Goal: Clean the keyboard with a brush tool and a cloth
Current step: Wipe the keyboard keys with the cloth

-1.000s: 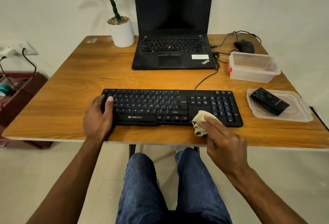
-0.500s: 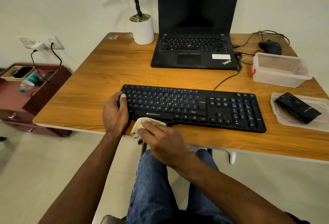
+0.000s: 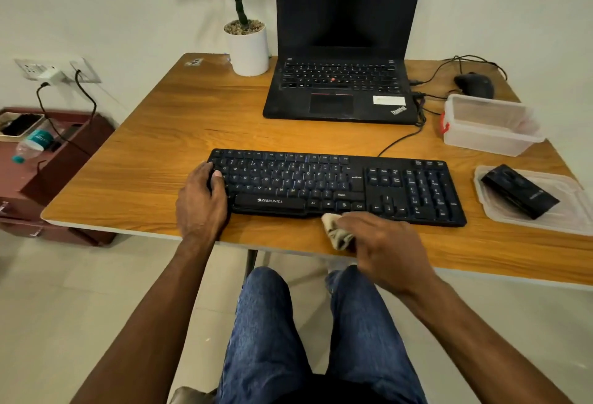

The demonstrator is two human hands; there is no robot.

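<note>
Wood-grain bench (image 3: 154,160) under me carries the keyboard (image 3: 337,187); my left hand (image 3: 200,201) rests flat on its left end, steadying it. My right hand (image 3: 385,249) grips the bunched cloth (image 3: 335,230) against the front edge, so I judge wiping underway, the brushing probably done.

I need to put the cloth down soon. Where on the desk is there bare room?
Bare wood lies left of the keyboard and between it, the plant pot and the laptop. The right side is crowded: tub, lid and black box.
</note>
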